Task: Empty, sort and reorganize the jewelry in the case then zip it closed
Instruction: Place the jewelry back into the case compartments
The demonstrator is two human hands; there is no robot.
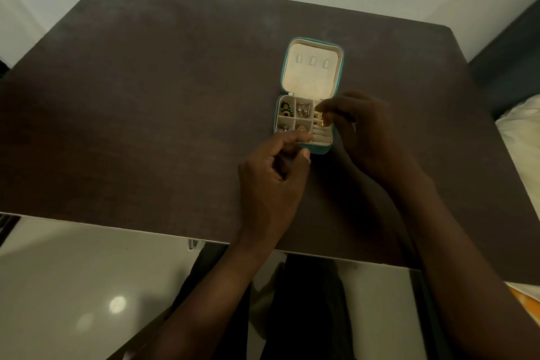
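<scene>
A small teal jewelry case [312,47] lies open on the dark table [146,96], its cream lid laid back. Its small compartments hold a green and gold piece [286,109], silver earrings [304,109], a silver piece [284,127] and a gold piece [301,128]. Gold rings [319,120] sit in the ring rolls on the right. My left hand [271,178] grips the case's front edge between forefinger and thumb. My right hand [359,131] hovers over the right side, its fingertips pinching a small gold piece [320,108] above the ring rolls.
The table's near edge runs across the lower view, with a glossy floor and my legs below it. A bed with white bedding [520,149] stands at the right. White walls lie behind the table.
</scene>
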